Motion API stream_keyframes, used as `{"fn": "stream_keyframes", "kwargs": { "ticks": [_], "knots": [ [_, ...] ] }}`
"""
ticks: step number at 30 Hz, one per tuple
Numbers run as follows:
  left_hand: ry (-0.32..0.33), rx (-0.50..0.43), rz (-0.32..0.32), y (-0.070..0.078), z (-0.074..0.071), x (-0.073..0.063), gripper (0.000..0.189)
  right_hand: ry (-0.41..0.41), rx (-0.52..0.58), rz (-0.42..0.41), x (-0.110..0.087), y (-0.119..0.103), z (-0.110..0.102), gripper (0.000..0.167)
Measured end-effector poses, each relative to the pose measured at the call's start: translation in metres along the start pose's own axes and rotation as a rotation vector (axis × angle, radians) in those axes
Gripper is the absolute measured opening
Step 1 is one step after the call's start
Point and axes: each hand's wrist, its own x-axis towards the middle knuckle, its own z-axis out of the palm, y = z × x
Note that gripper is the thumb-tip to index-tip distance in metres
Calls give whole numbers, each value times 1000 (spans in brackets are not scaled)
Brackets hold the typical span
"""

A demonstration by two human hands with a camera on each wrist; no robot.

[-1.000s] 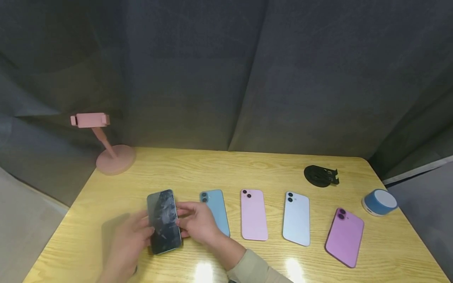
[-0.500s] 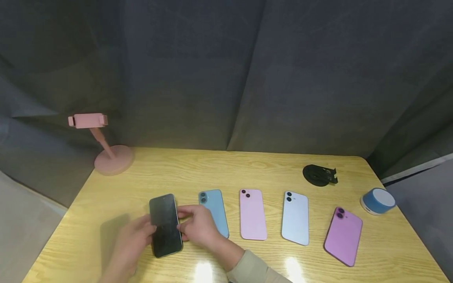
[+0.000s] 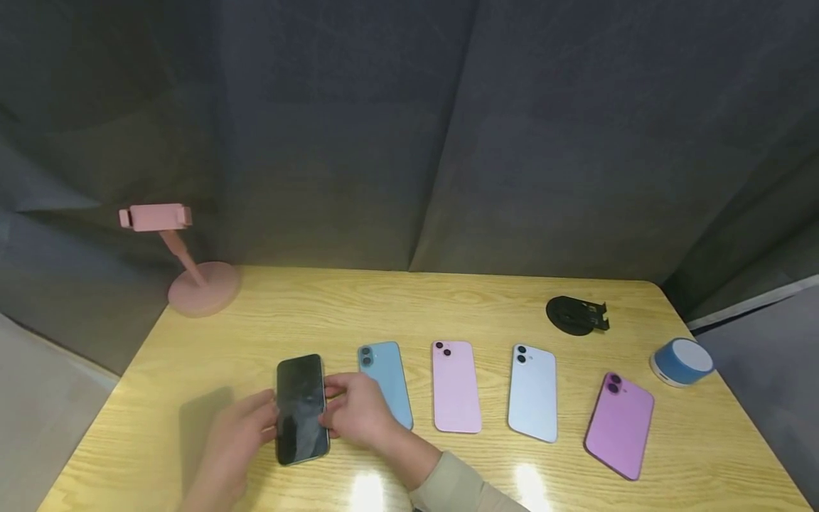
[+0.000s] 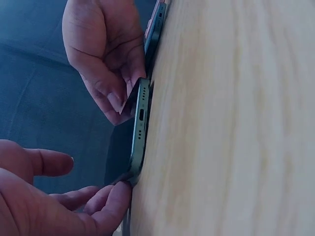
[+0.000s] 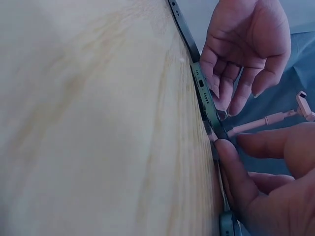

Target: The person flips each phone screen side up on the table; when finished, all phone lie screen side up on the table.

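Note:
A smartphone point(image 3: 302, 412) lies screen up, low over the left part of the table, its dark glass catching faint reflections. My left hand point(image 3: 239, 434) holds its left long edge with the fingers, and my right hand point(image 3: 361, 409) pinches the right long edge. From the left wrist, the phone's green frame point(image 4: 141, 120) shows its charging port end-on, very near the wood; whether it touches cannot be told. In the right wrist view, my right thumb or finger presses at the near corner of the same phone point(image 5: 206, 96). Parts of the fingers are hidden behind the edges.
Rightward lie a blue phone point(image 3: 387, 384), a pink phone point(image 3: 456, 387), a pale blue phone point(image 3: 534, 395) and a purple phone point(image 3: 619, 427), backs up. Behind stand a pink phone stand point(image 3: 203, 288) and a folded black stand point(image 3: 576, 316); a blue speaker point(image 3: 682, 363) is far right.
The phone, in both hands, has shifted slightly toward me and to the right and turned straighter. Its screen reflections have faded. Both hands keep their hold on its edges.

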Motion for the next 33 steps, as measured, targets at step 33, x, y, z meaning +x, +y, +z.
{"fn": "stream_keyframes", "kwargs": {
  "ticks": [33],
  "knots": [
    [-24, -83, -31, 0, -5, -8, 50, 40, -32, 9, -2, -2, -7, 51]
  ]
}}
